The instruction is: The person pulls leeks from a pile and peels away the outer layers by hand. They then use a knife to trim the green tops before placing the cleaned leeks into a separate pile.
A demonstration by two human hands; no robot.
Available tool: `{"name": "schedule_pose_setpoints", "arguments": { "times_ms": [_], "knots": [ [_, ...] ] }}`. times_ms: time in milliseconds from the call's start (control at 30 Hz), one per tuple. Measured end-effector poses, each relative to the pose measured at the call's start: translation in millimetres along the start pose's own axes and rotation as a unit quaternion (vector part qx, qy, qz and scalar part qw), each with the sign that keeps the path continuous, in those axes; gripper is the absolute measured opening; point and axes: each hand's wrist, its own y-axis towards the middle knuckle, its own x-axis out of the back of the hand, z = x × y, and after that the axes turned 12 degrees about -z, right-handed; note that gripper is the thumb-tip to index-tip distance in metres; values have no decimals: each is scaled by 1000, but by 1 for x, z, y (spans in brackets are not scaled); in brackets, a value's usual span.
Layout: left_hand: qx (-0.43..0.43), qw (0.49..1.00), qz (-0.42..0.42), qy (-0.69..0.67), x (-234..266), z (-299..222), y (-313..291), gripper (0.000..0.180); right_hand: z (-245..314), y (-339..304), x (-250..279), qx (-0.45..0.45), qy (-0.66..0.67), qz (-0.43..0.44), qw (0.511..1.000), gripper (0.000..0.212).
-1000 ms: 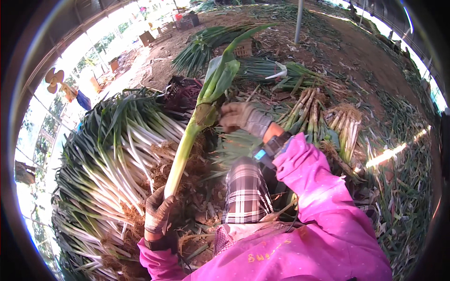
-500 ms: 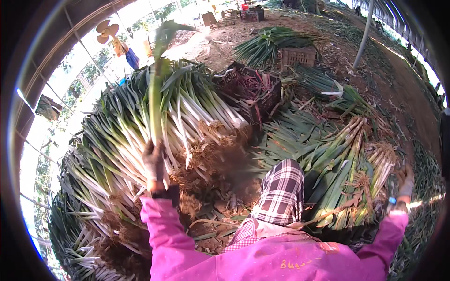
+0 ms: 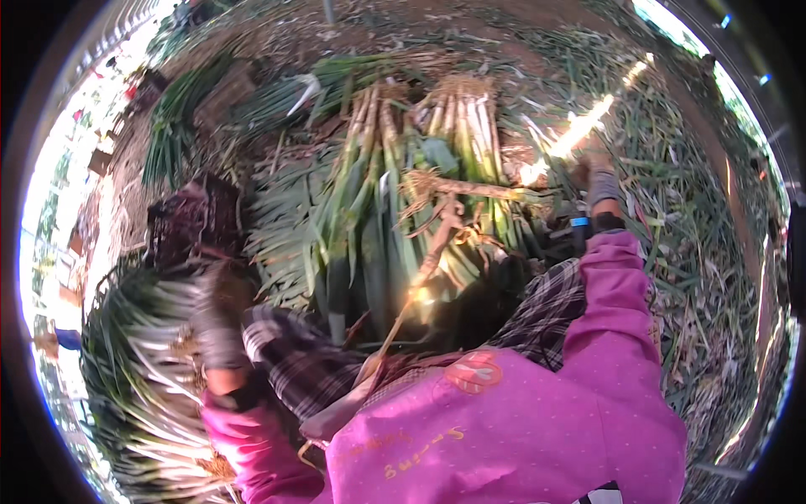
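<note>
My left hand (image 3: 220, 298), smeared by motion, is over the root side of a big pile of leeks (image 3: 143, 336) with white stalks and dark green leaves. Whether its fingers hold anything does not show. Far to the right, my right hand (image 3: 593, 164) reaches down by leaf litter, next to a patch of glare; its fingers are indistinct. Between the hands lies a heap of leeks (image 3: 369, 193) with their roots away from me. A second bundle (image 3: 464, 118) lies beside it, also roots outward. One loose stalk (image 3: 474, 188) with roots lies across them.
A dark crate (image 3: 189, 220) stands beyond my left hand. Behind it, green leaves (image 3: 185, 118) rest by a brownish crate (image 3: 227, 94). Cut leaves (image 3: 672, 193) cover the ground at right. A pole (image 3: 328, 10) rises at the far edge. My checked knees (image 3: 306, 353) flank the near heap.
The view has swung to the right. The leek upright in my left hand no longer shows, and that hand is lower, near the dark crate. My right arm stretches farther out.
</note>
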Motion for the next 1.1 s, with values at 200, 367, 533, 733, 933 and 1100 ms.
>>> {"name": "schedule_pose_setpoints", "arguments": {
  "times_ms": [200,367,533,733,933,1100],
  "knots": [
    [-321,785,373,377,-263,-42,-116,56,-38,-8,-90,-51,-168,50,983,32],
    [-270,806,321,418,-324,10,-148,68,-63,-28,-146,-140,-121,223,957,31],
    [-248,795,309,460,-332,15,-138,84,21,-46,-157,-205,-156,184,949,51],
    [-167,797,357,457,-345,4,-120,92,62,-50,-125,197,-13,179,964,49],
    [6,852,400,338,-275,-49,-101,91,184,-60,-145,-51,256,332,907,62],
    [-15,907,296,298,-210,-37,-110,86,215,-99,-156,-33,-22,280,959,89]
  ]
}}
